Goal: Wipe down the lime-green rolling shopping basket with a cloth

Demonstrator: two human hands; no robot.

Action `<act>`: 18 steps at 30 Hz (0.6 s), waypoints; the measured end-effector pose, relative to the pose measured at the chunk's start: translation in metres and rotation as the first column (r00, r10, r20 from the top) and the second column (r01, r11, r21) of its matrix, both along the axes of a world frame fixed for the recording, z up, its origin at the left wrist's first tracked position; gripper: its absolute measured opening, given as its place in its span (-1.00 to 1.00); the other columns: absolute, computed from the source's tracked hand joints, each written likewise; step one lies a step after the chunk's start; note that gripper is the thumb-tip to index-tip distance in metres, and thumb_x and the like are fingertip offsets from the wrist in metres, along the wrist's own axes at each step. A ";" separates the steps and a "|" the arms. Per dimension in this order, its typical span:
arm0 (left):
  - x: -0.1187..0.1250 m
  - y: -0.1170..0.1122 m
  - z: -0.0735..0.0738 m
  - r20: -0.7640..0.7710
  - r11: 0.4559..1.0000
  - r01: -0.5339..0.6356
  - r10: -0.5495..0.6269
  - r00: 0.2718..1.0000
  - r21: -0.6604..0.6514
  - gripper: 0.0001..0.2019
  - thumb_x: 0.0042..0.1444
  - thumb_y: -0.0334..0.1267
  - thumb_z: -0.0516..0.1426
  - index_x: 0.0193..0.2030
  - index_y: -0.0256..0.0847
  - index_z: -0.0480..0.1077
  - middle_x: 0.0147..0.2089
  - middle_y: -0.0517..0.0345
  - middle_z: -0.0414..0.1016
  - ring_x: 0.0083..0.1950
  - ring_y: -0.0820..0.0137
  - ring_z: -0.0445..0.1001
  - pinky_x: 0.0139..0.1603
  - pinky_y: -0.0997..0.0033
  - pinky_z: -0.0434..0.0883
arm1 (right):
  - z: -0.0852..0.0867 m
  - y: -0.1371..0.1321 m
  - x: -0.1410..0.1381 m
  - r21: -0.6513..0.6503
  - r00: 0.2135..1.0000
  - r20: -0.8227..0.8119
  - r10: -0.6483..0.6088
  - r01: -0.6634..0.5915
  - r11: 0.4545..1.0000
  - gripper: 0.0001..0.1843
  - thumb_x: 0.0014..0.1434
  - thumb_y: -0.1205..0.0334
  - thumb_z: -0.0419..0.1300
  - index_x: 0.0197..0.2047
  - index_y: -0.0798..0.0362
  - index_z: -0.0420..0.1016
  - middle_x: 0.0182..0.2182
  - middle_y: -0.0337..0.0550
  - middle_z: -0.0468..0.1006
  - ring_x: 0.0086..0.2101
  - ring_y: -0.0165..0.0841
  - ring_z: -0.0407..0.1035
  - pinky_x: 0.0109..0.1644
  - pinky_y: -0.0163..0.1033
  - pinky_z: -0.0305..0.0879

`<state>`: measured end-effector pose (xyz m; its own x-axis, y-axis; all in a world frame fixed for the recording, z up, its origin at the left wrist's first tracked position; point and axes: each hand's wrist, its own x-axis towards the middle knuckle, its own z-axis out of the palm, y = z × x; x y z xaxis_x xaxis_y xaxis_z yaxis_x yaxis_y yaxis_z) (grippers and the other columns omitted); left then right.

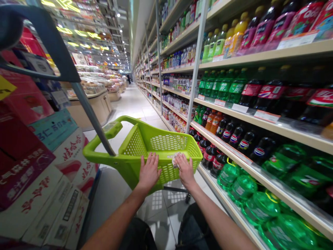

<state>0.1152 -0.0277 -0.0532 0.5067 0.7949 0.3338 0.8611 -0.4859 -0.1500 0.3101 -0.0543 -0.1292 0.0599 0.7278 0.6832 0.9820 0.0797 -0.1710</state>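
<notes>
Basket (156, 146) held at its rim

It stood in the aisle beside drink shelves (260, 116). The left hand (148, 171) lay open, fingers spread on the near rim, apparently steadying it. The right hand (185, 170), fingers bent, pressed a pale cloth (176, 159) there. Stacked boxes (39, 166) crowded the left.

Bright ceiling lights (118, 14) fill the aisle (135, 100) beyond the right hand (185, 170), floor tiles (161, 208) below it gleam, and green bottles (286, 229) to its right stretch and blur.
</notes>
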 end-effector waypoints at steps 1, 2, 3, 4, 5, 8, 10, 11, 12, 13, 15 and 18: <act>0.000 0.000 0.000 -0.004 1.000 0.010 -0.010 1.000 -0.002 -0.50 0.13 -0.12 -0.12 0.20 -0.28 0.08 0.26 0.01 0.06 0.29 0.23 -0.08 0.24 -0.07 -0.23 | 0.000 0.001 -0.003 0.007 1.000 0.012 0.024 -0.024 1.000 -0.45 0.01 0.53 -0.11 0.05 -0.01 0.28 0.09 -0.16 0.29 0.14 -0.30 0.03 0.17 0.02 -0.20; 0.000 0.000 -0.001 -0.007 1.000 0.019 -0.019 1.000 -0.004 -0.49 0.13 -0.11 -0.12 0.20 -0.28 0.07 0.26 0.02 0.05 0.30 0.24 -0.09 0.24 -0.07 -0.23 | 0.000 0.000 0.000 0.010 1.000 0.014 0.017 -0.017 1.000 -0.46 0.01 0.52 -0.11 0.05 -0.01 0.29 0.08 -0.15 0.30 0.14 -0.30 0.03 0.16 0.02 -0.20; 0.000 0.000 -0.002 -0.008 1.000 0.024 -0.024 1.000 -0.005 -0.49 0.13 -0.11 -0.12 0.20 -0.28 0.06 0.27 0.02 0.04 0.30 0.24 -0.10 0.25 -0.06 -0.22 | -0.001 -0.001 0.009 0.013 1.000 0.002 -0.024 0.024 1.000 -0.47 0.02 0.52 -0.11 0.05 0.01 0.30 0.07 -0.14 0.32 0.13 -0.28 0.04 0.16 0.02 -0.19; 0.000 -0.001 -0.003 -0.008 1.000 0.026 -0.026 1.000 -0.007 -0.48 0.13 -0.11 -0.12 0.21 -0.29 0.05 0.27 0.02 0.02 0.30 0.24 -0.11 0.25 -0.06 -0.23 | -0.002 -0.004 0.021 0.013 0.996 -0.020 -0.089 0.089 0.996 -0.48 0.02 0.51 -0.11 0.04 0.02 0.30 0.06 -0.13 0.33 0.13 -0.25 0.05 0.16 0.04 -0.19; 0.000 -0.001 -0.004 -0.008 1.000 0.026 -0.026 1.000 -0.008 -0.47 0.13 -0.11 -0.12 0.21 -0.30 0.04 0.27 0.02 0.01 0.31 0.24 -0.12 0.25 -0.07 -0.23 | -0.004 -0.006 0.034 0.012 0.985 -0.047 -0.165 0.166 0.986 -0.49 0.03 0.49 -0.11 0.04 0.04 0.30 0.05 -0.10 0.34 0.12 -0.23 0.06 0.15 0.06 -0.19; 0.002 -0.001 -0.005 -0.013 1.000 0.018 -0.018 1.000 -0.007 -0.46 0.12 -0.12 -0.12 0.22 -0.30 0.03 0.28 0.01 0.00 0.31 0.22 -0.14 0.24 -0.09 -0.24 | -0.010 -0.013 0.062 0.014 0.951 -0.085 -0.298 0.300 0.954 -0.51 0.06 0.46 -0.12 0.04 0.06 0.31 0.05 -0.04 0.33 0.12 -0.21 0.07 0.15 0.09 -0.19; 0.003 -0.001 -0.005 -0.016 1.000 0.016 -0.016 1.000 -0.008 -0.47 0.12 -0.12 -0.12 0.22 -0.31 0.03 0.28 0.01 -0.01 0.31 0.22 -0.15 0.24 -0.09 -0.24 | -0.019 -0.018 0.064 0.009 0.963 -0.051 -0.265 0.265 0.964 -0.52 0.08 0.46 -0.13 0.05 0.05 0.30 0.07 -0.04 0.31 0.13 -0.25 0.06 0.16 0.05 -0.18; 0.004 0.000 -0.005 -0.018 1.000 0.019 -0.020 1.000 -0.009 -0.47 0.12 -0.12 -0.12 0.22 -0.31 0.02 0.28 0.01 -0.02 0.31 0.23 -0.15 0.24 -0.08 -0.23 | -0.026 -0.021 0.062 0.000 0.970 -0.033 -0.242 0.242 0.970 -0.52 0.08 0.46 -0.13 0.05 0.05 0.30 0.07 -0.05 0.31 0.13 -0.26 0.05 0.16 0.04 -0.18; 0.003 0.000 -0.004 -0.022 1.000 0.028 -0.028 0.999 -0.010 -0.47 0.12 -0.13 -0.13 0.22 -0.30 0.02 0.29 0.02 -0.02 0.31 0.24 -0.15 0.25 -0.07 -0.23 | -0.034 -0.025 0.059 -0.017 0.972 -0.022 -0.232 0.232 0.973 -0.53 0.09 0.46 -0.13 0.05 0.04 0.31 0.07 -0.06 0.31 0.13 -0.27 0.05 0.17 0.03 -0.18; 0.003 0.000 -0.004 -0.026 0.999 0.038 -0.039 0.999 -0.009 -0.46 0.12 -0.13 -0.13 0.23 -0.30 0.01 0.29 0.02 -0.03 0.32 0.25 -0.16 0.25 -0.06 -0.23 | -0.044 -0.029 0.057 -0.046 0.972 -0.018 -0.236 0.235 0.971 -0.53 0.09 0.46 -0.12 0.04 0.04 0.32 0.07 -0.06 0.32 0.13 -0.26 0.06 0.16 0.04 -0.18; 0.001 0.001 -0.005 -0.037 0.998 0.057 -0.056 0.998 0.000 -0.46 0.11 -0.15 -0.12 0.23 -0.31 0.00 0.29 0.02 -0.05 0.32 0.25 -0.18 0.25 -0.05 -0.24 | -0.062 -0.040 0.057 -0.140 0.965 -0.024 -0.260 0.254 0.957 -0.54 0.06 0.47 -0.10 -0.01 0.04 0.36 0.02 -0.05 0.37 0.09 -0.22 0.13 0.15 0.04 -0.14; -0.003 0.002 -0.010 -0.039 0.997 0.066 -0.065 0.997 0.032 -0.45 0.10 -0.18 -0.11 0.23 -0.33 0.00 0.30 0.00 -0.08 0.33 0.24 -0.22 0.25 -0.06 -0.28 | -0.072 -0.052 0.067 -0.217 0.967 -0.027 -0.252 0.240 0.946 -0.53 0.03 0.49 -0.08 -0.02 0.04 0.38 -0.01 -0.06 0.40 0.04 -0.22 0.20 0.12 0.00 -0.07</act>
